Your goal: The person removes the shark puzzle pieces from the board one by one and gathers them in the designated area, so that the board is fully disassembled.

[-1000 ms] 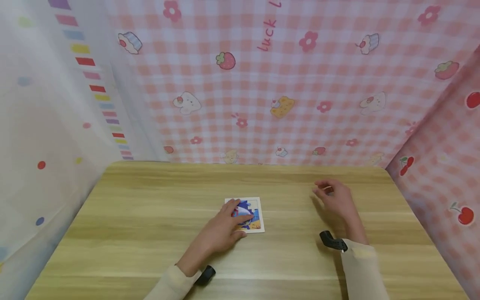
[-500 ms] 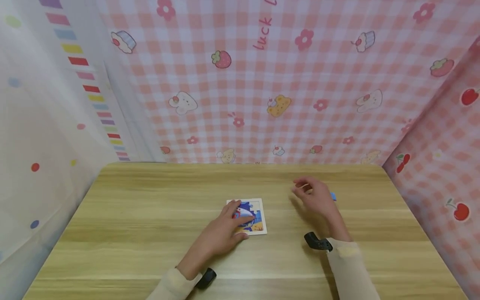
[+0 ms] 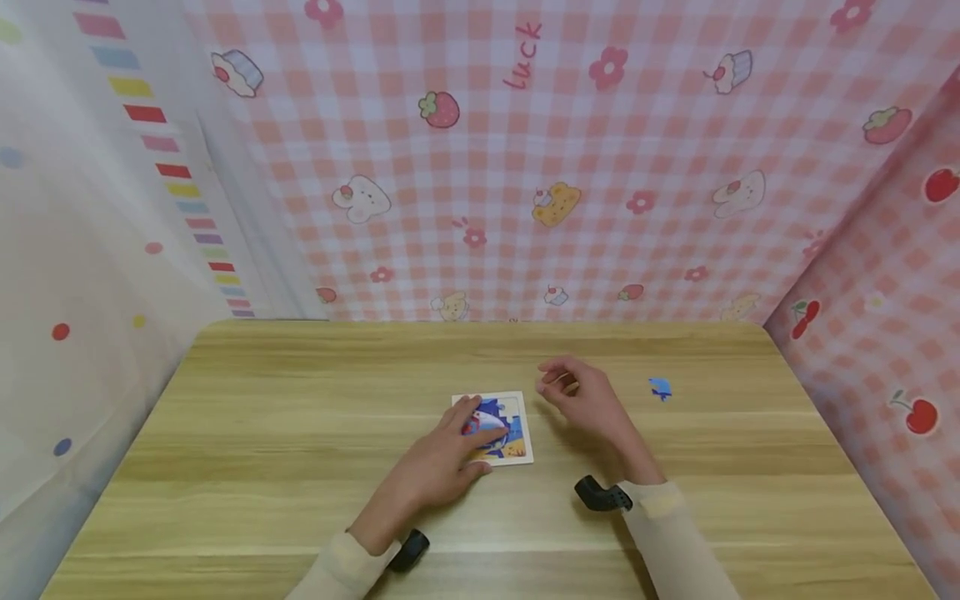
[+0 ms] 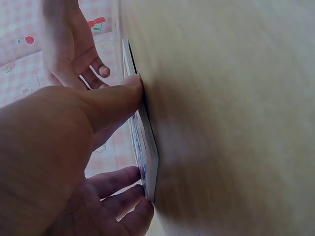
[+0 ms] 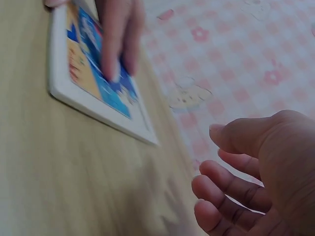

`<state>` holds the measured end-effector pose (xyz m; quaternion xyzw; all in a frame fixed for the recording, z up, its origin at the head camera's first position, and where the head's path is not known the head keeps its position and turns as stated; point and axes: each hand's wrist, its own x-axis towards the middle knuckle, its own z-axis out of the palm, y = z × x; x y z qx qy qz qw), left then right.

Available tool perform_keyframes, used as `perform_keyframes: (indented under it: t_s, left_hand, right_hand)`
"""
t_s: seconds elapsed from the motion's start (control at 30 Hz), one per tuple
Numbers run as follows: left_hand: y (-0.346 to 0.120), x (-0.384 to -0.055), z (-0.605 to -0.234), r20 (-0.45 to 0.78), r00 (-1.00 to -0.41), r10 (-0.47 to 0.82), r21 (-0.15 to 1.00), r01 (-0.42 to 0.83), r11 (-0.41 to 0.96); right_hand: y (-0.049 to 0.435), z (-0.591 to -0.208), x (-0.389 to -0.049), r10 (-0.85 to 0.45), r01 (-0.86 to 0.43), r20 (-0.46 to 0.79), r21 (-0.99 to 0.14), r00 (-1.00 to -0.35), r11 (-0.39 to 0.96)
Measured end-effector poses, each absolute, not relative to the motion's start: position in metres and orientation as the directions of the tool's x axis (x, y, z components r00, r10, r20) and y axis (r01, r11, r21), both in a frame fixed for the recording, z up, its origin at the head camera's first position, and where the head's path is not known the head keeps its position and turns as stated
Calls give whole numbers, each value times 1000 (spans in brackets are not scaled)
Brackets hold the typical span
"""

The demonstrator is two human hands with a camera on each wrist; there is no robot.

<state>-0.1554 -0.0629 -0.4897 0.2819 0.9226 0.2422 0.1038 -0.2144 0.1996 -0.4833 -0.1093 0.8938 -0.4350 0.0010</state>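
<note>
Blue piece lies rightward of nearer right hand, empty and relaxed; left hand spreads over framed puzzle.

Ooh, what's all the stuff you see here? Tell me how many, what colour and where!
Square cardboard-looking jigsaw puzzle: one, white frame, blue-and-yellow picture, mid-table
Loose blue puzzle piece: one, blue, table's right side
Wood-grain table: one, yellowish-brown, under the puzzle
Pink-and-white checked cloth: one, behind the table
Dotted white cloth: one, coloured spots, left side
Cherry-patterned checked cloth: one, pink, right side
Small black wrist devices: two, black, one per wrist
Cream sleeves: two, both arms
Hands: two; left hand touching the puzzle, right hand between puzzle and loose piece
</note>
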Motion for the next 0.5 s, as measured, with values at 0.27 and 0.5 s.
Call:
perform_keyframes:
  t_s: [0.27, 0.5]
  left_hand:
    - [-64, -158, -495, -41, -821, 570, 515, 471, 716]
    - [-66, -162, -494, -34, -823, 566, 534, 464, 707]
  right_hand:
    - [178, -492, -208, -251, -196, 58, -801, -966, 565]
    - [165, -495, -206, -279, -192, 31, -797, -960, 573]
